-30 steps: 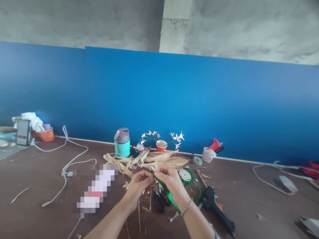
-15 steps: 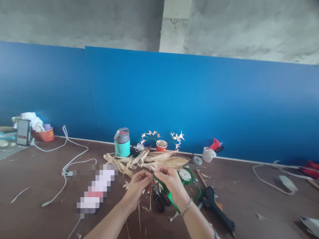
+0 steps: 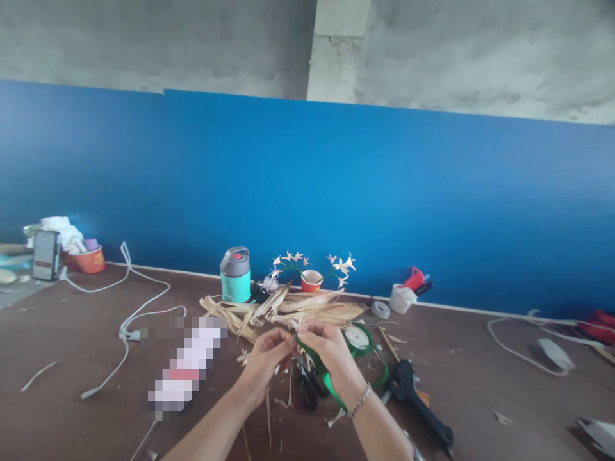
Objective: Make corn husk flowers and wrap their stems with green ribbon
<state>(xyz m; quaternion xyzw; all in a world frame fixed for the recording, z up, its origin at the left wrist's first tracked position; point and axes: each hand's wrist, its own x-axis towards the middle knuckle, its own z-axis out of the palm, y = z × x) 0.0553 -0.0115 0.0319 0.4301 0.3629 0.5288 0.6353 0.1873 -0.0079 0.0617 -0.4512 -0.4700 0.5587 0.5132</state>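
Note:
Both hands meet fingertip to fingertip over the middle of the table. My left hand (image 3: 269,358) is closed in a pinch, and what lies between its fingers is too small to make out. My right hand (image 3: 331,352) pinches a strip of green tape (image 3: 329,383), which runs down beneath the palm. A small pale tip shows just above the joined fingertips, blending with the dried corn husks (image 3: 321,312) behind. Below the hands lie dark-handled scissors (image 3: 308,390), partly covered. A roll of green tape (image 3: 358,338) rests right of my right hand.
A black glue gun (image 3: 418,397) lies to the right. Behind the husks stand a teal flask (image 3: 236,282) and a red paper cup (image 3: 312,282) with pale flowers on green stems. White cables (image 3: 127,320) and a blurred pale object (image 3: 187,368) lie left. A blue partition (image 3: 307,186) closes the back.

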